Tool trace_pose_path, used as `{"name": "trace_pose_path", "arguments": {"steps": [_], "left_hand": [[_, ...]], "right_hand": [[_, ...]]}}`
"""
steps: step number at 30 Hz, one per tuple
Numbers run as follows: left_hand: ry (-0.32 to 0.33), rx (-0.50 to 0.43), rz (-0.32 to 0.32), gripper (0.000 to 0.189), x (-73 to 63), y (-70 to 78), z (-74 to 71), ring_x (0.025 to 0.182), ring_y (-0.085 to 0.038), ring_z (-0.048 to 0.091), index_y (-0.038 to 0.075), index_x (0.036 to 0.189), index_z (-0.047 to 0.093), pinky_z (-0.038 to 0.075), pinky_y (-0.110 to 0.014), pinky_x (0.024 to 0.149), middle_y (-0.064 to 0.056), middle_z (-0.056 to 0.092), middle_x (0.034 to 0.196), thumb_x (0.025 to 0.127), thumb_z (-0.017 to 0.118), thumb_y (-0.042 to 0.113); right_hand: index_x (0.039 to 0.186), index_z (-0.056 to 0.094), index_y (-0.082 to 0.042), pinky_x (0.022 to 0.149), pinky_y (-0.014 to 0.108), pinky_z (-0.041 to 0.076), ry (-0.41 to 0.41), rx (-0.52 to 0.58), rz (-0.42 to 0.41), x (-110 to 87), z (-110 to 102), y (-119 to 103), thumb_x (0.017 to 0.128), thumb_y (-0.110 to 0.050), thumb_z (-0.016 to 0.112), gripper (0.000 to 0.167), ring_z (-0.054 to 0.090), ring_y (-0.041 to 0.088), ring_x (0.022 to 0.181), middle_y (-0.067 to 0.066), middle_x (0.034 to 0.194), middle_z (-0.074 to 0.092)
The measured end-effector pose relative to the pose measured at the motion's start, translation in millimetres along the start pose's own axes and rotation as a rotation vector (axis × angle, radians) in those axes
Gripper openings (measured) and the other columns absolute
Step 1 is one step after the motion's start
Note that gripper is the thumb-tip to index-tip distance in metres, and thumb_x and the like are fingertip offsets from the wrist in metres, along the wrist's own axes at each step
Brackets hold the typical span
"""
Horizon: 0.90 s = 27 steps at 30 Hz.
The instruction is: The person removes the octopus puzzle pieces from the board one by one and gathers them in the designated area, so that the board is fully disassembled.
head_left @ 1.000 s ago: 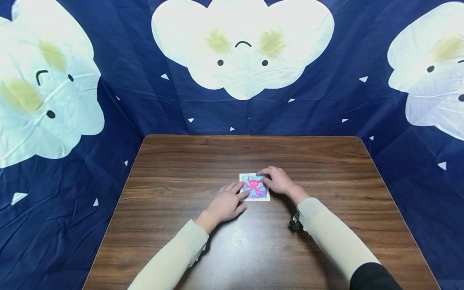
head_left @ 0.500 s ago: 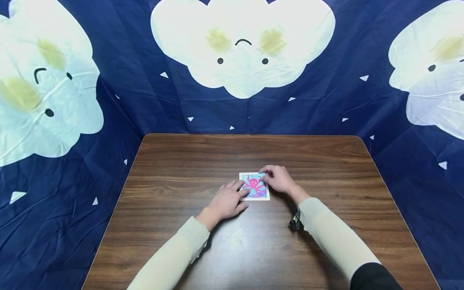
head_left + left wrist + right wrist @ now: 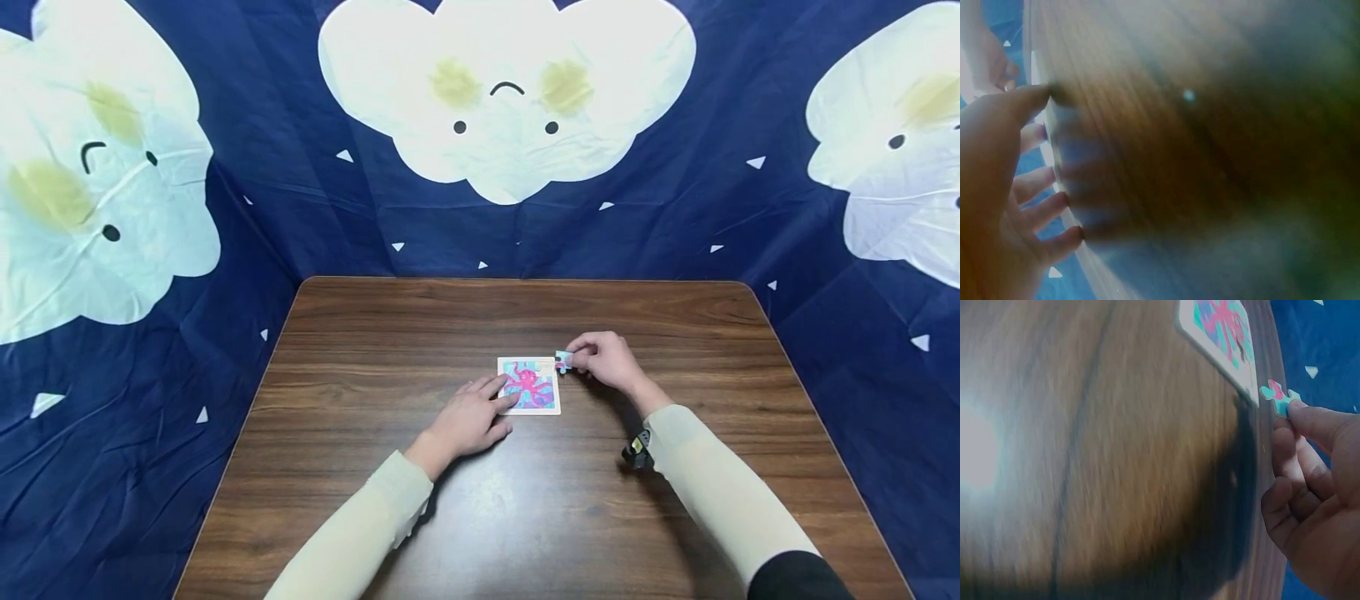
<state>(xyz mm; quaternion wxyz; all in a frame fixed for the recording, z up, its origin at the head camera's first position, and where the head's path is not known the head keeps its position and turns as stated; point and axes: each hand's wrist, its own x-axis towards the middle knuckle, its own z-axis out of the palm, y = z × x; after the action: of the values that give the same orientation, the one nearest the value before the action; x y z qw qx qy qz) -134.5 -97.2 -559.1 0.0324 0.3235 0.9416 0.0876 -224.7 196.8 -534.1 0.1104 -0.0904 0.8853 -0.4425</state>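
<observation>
A small square jigsaw puzzle (image 3: 534, 398) with a pink octopus on blue and a white border lies flat on the table. Its upper right corner shows a bare, pale gap. My left hand (image 3: 467, 419) rests with spread, straight fingers on the puzzle's left side; in the left wrist view the fingers (image 3: 1041, 212) reach down to the surface. Just right of the puzzle's top corner, my right hand (image 3: 609, 360) pinches a loose puzzle piece (image 3: 1279, 397) between thumb and forefinger. This piece is light blue with a pink patch, and its knobs stick out from the fingertips.
The brown wood-grain table (image 3: 375, 350) has rounded far corners. Behind it and at both sides hangs a dark blue curtain (image 3: 285, 167) with white clouds and small triangles. A small black device (image 3: 637, 450) sits under the right wrist.
My right hand has lifted a piece out of the puzzle's upper right corner and moved right with it, exposing the pale gap. The left hand stays on the puzzle.
</observation>
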Motion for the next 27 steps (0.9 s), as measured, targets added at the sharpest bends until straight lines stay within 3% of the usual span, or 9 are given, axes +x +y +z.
{"name": "trace_pose_path", "arguments": {"steps": [12,19,27], "left_hand": [[-0.025,-0.034,-0.003,0.054,-2.9,1.4,-1.1,0.15,-0.036,0.038,0.023,0.15,0.056,0.036,-0.056,0.119,-0.013,0.04,0.163,0.1,0.059,0.045],[-0.039,-0.019,-0.016,0.054,-2.6,2.7,-0.7,0.151,-0.035,0.036,0.025,0.151,0.055,0.035,-0.054,0.12,-0.011,0.039,0.164,0.101,0.056,0.046],[-0.049,-0.028,-0.034,0.055,-3.4,3.9,-0.4,0.153,-0.033,0.034,0.026,0.152,0.052,0.034,-0.055,0.12,-0.009,0.037,0.165,0.101,0.056,0.046]], "right_hand": [[0.106,0.078,-0.001,0.055,0.026,0.051,0.006,-0.011,0.119,-3.0,-37.8,23.4,0.093,-0.011,0.076,0.017,0.073,0.025,0.073,0.013,0.086,0.078],[0.102,0.078,-0.001,0.061,0.024,0.052,0.016,-0.081,0.105,-0.8,-38.3,30.4,0.091,-0.012,0.077,0.017,0.072,0.019,0.069,0.009,0.084,0.078],[0.099,0.081,-0.005,0.068,0.028,0.049,0.009,-0.186,0.034,2.1,-36.6,29.5,0.089,-0.015,0.078,0.014,0.064,0.009,0.067,0.002,0.08,0.077]]}}
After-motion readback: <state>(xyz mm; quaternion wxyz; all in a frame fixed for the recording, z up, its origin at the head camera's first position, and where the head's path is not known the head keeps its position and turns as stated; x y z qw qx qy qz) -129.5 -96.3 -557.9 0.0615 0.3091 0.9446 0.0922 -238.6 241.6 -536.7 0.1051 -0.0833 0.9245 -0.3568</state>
